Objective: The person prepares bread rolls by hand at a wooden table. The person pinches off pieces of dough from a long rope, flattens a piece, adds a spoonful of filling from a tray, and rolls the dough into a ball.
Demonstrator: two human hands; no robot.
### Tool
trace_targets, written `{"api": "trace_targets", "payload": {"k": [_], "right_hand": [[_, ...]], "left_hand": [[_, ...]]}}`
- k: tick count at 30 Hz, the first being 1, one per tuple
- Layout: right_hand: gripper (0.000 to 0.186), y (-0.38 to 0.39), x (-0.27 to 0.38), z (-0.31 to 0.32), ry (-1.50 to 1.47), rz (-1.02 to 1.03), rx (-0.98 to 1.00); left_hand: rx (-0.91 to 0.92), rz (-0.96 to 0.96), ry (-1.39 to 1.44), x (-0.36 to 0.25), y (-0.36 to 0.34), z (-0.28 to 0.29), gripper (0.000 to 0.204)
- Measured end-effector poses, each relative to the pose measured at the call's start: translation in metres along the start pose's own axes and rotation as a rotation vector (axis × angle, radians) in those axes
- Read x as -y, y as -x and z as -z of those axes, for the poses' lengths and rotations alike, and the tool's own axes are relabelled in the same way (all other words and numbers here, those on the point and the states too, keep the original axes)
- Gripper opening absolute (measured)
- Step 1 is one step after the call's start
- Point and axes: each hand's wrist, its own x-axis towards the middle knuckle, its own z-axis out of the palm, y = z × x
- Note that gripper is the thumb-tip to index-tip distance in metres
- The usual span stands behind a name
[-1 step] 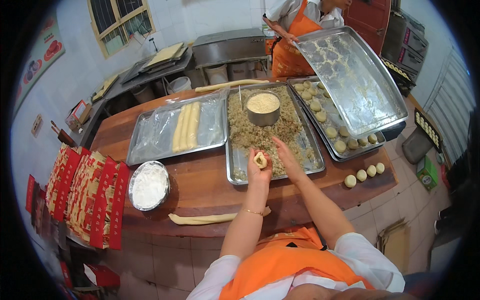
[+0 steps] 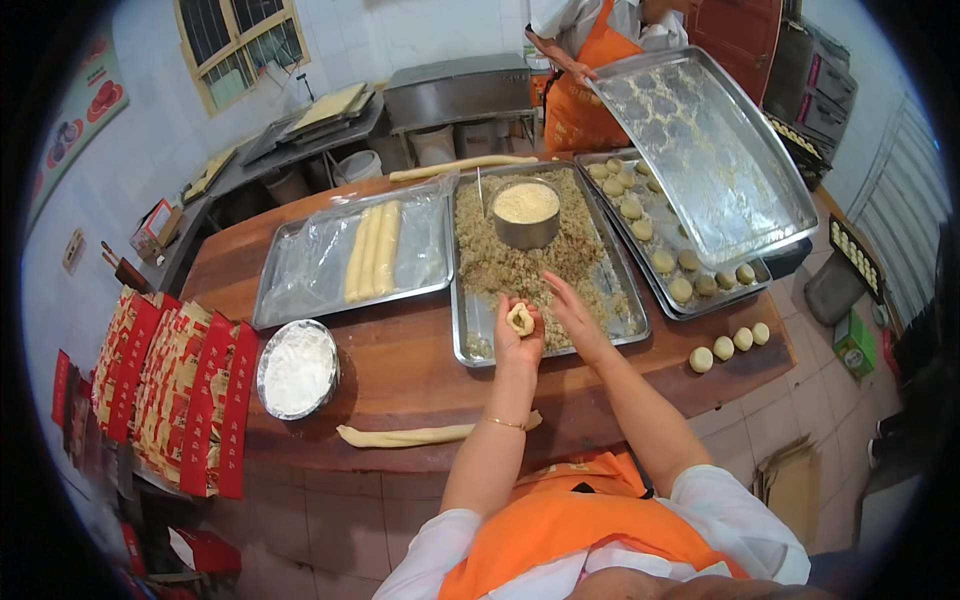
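Brown wooden bench [image 2: 400,385] bears a metal tray [image 2: 456,330] of crumbly filling [image 2: 480,235]; above its near end, the right hand [image 2: 577,318] holds its fingers apart beside the left hand [image 2: 519,342], curled around a small hollowed dough piece [image 2: 514,325].

One dough cup [image 2: 520,328], four tabletop balls [image 2: 723,349] and one white-powder bowl [image 2: 299,368] show.

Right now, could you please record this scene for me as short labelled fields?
Left hand: cupped around a hollowed dough piece
Right hand: open beside it, appears empty
Middle tray: crumbly filling, metal container of pale granules
Left tray: dough strips, clear plastic
Near side: dough rope, bowl of white powder
Right side: four dough balls in a row
Far side: co-worker's hand holding a tilted tray
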Motion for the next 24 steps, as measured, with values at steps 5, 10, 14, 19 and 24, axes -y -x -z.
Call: {"api": "trace_targets", "payload": {"k": [5, 10, 14, 19, 24], "right_hand": [[0.061, 0.011, 0.000, -0.016, 0.001, -0.171, 0.142], [0.054, 0.019, -0.006, -0.024, 0.096, -0.096, 0.102], [0.054, 0.018, 0.006, -0.027, -0.038, -0.142, 0.106], [0.056, 0.014, 0.034, -0.013, -0.372, -0.295, 0.172], [0.071, 0.019, 0.045, -0.006, -0.266, -0.262, 0.446]], "left_hand": [[-0.056, -0.070, -0.216, 0.028, 0.013, -0.003, 0.030], [-0.200, -0.126, -0.365, 0.029, 0.026, -0.008, 0.030], [-0.063, -0.101, -0.264, 0.023, 0.031, -0.011, 0.028], [0.090, -0.050, -0.583, 0.015, 0.070, -0.036, 0.031], [0.255, -0.006, -0.586, 0.007, 0.056, 0.002, 0.033]]}}
